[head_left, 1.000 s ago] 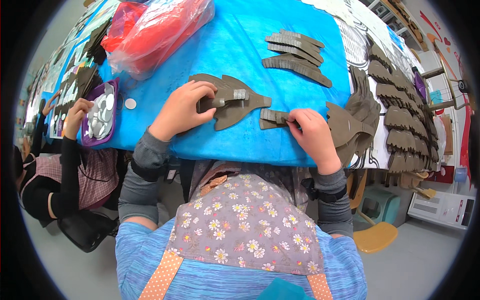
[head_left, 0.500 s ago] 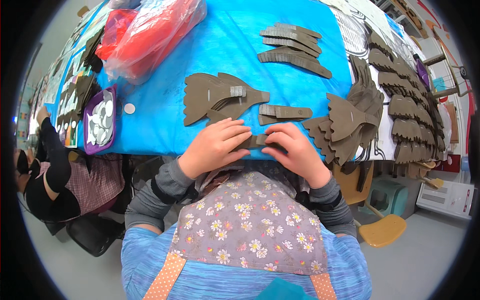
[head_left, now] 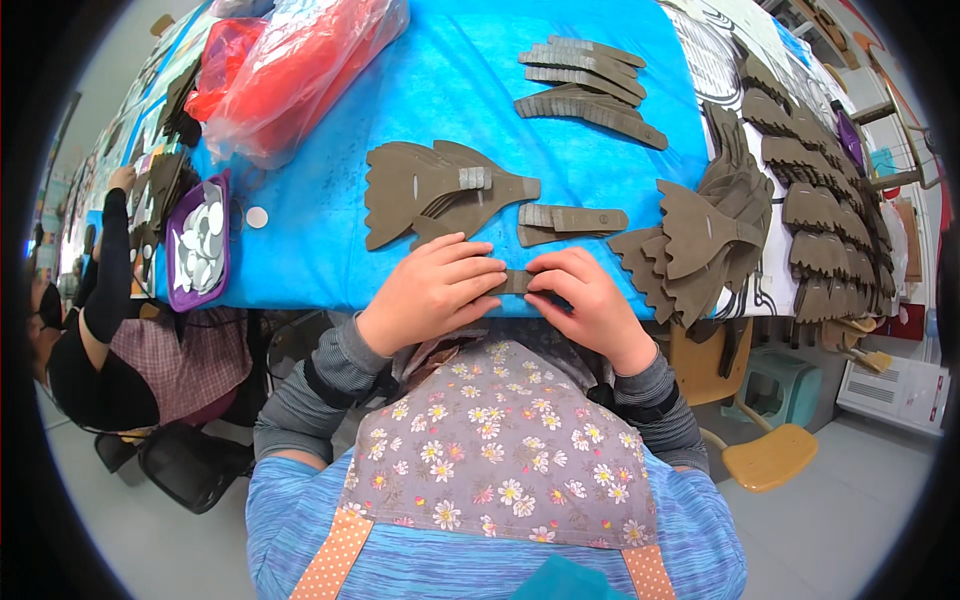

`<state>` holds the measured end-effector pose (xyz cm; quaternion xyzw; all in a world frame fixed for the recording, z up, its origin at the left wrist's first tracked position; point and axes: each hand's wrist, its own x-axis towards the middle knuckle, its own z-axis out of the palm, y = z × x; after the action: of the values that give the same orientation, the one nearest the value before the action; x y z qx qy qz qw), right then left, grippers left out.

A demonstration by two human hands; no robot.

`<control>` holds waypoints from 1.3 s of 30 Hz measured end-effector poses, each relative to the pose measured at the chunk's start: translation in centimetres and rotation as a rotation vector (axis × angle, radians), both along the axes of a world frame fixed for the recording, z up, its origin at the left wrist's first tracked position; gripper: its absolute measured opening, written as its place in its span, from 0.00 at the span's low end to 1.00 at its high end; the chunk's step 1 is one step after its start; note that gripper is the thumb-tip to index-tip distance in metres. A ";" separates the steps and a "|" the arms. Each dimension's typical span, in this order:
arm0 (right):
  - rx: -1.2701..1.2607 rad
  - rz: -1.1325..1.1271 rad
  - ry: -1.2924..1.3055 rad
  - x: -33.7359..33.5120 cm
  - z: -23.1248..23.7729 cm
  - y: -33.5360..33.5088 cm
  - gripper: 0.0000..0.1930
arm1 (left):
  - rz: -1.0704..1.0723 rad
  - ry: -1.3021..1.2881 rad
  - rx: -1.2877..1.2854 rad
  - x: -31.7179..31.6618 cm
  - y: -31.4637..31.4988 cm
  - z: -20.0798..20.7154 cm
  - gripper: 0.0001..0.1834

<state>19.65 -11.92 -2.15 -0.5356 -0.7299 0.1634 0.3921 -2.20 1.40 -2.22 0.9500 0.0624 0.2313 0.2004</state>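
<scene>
My left hand (head_left: 435,290) lies at the table's near edge with its fingers bent over one end of a small dark brown strip (head_left: 516,282). At the other end, my right hand (head_left: 592,305) pinches the strip between thumb and fingers. Only the strip's middle shows; both ends are hidden under my hands. Just beyond my left hand lie fan-shaped brown pieces (head_left: 405,190) with scalloped edges, a grey-ended bundle across them. A short stack of brown strips with grey ends (head_left: 570,220) sits beyond my right hand.
More brown strips (head_left: 590,90) are stacked farther back. Scalloped fans (head_left: 695,230) pile up to the right, with rows of brown pieces (head_left: 820,210) beyond. On the left are a purple tray (head_left: 174,262) of white discs, a red plastic bag (head_left: 300,85) and a co-worker's arm (head_left: 112,240).
My right fingers have shifted slightly left along the strip; my left hand has hardly moved. The co-worker's hand on the left has moved farther over the table, toward the brown pieces there.
</scene>
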 end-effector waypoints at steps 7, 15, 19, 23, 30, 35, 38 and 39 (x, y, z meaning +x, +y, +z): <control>-0.017 -0.013 -0.028 -0.2 0.0 0.0 0.09 | 0.008 -0.005 -0.017 0.0 -0.1 0.0 0.16; -0.018 -0.041 -0.097 -0.3 -0.4 -0.1 0.09 | 0.015 0.079 0.156 0.3 -1.1 0.3 0.23; -0.008 -0.056 -0.103 -0.3 0.2 -0.2 0.10 | 0.120 0.166 0.193 0.4 -3.1 1.2 0.26; 0.018 -0.035 -0.155 -0.1 0.7 -0.7 0.11 | 0.249 0.164 0.199 1.5 -3.5 1.1 0.22; 0.220 -0.238 -0.007 0.4 0.7 -2.5 0.08 | 0.188 0.232 -0.334 2.4 -0.6 3.0 0.10; 0.081 -0.228 0.319 -0.5 2.0 -1.5 0.10 | 0.151 0.081 -0.933 2.2 0.0 5.3 0.05; -0.025 -0.221 0.504 -1.6 3.3 0.2 0.11 | 0.184 0.118 -1.107 2.6 -0.4 7.2 0.06; -0.038 -0.227 0.517 -1.5 3.6 0.8 0.12 | 0.177 0.054 -1.170 2.9 -0.5 7.3 0.07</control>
<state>18.11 -11.11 1.42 -0.5616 -0.5379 0.2633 0.5709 0.65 0.92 5.12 0.6785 0.2637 0.1500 0.6691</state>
